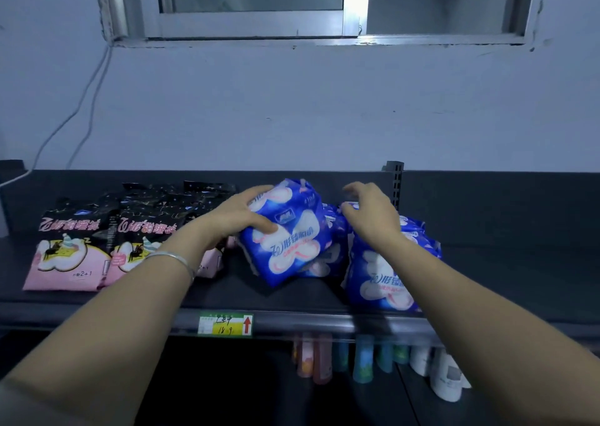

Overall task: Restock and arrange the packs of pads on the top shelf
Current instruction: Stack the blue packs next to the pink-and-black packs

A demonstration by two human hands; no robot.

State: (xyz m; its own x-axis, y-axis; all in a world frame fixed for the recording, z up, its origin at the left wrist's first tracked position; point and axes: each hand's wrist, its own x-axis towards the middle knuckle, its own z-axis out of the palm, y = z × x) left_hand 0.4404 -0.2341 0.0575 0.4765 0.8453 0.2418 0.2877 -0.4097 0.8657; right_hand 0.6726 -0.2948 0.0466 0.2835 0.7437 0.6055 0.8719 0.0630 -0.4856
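Gripping a tilted blue pack (289,235), left fingers (261,189) curl; right fingers (354,187) spread loose.

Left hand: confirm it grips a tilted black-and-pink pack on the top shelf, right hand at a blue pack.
Wrong colour: the head view shows the left hand gripping a tilted blue pack on the top shelf. The right hand is at a second blue pack.

Shelf (506,263) bare right of blue packs (383,279); black packs (74,240) crowd left

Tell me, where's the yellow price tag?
In the head view, the price tag sits on the shelf edge, left of centre, below the tilted blue pack.
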